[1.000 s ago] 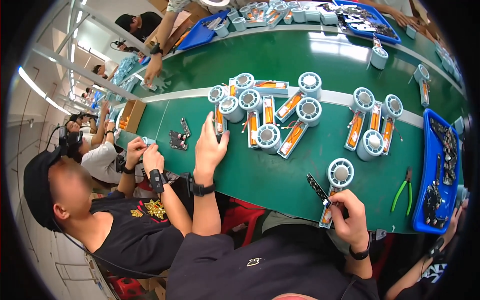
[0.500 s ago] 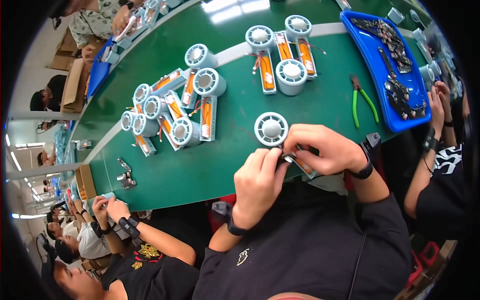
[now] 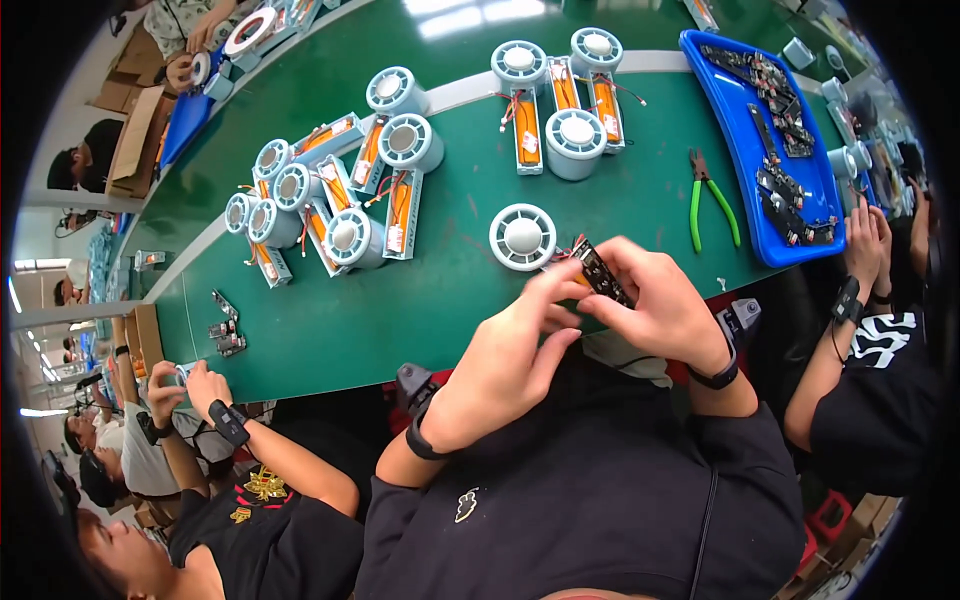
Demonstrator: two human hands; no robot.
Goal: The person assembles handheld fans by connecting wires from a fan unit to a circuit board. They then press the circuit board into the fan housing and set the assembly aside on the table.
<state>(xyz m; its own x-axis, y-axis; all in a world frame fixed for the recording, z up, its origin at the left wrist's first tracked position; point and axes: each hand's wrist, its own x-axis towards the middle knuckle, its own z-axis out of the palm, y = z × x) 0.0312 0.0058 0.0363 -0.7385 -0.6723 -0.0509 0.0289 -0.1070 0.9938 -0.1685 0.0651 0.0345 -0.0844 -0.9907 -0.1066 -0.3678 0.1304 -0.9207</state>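
My left hand (image 3: 515,355) and my right hand (image 3: 655,305) meet at the near edge of the green table (image 3: 440,300). Together they hold a small black circuit board (image 3: 603,274) with thin red wires. The wires run to a white round fan unit (image 3: 522,237) lying on the table just beyond my fingers. My left fingertips pinch the board's near side. My right hand wraps around its right end.
A cluster of white fan units with orange-lined cases (image 3: 335,195) lies at the left, another group (image 3: 560,100) at the back. Green-handled pliers (image 3: 708,195) lie beside a blue tray (image 3: 745,200) of black boards. Other people sit at my left (image 3: 240,440) and right (image 3: 865,330).
A second ago my left hand reached to the fan cluster while the right held the board alone. Both hands now grip the board together. The view has swung since then.
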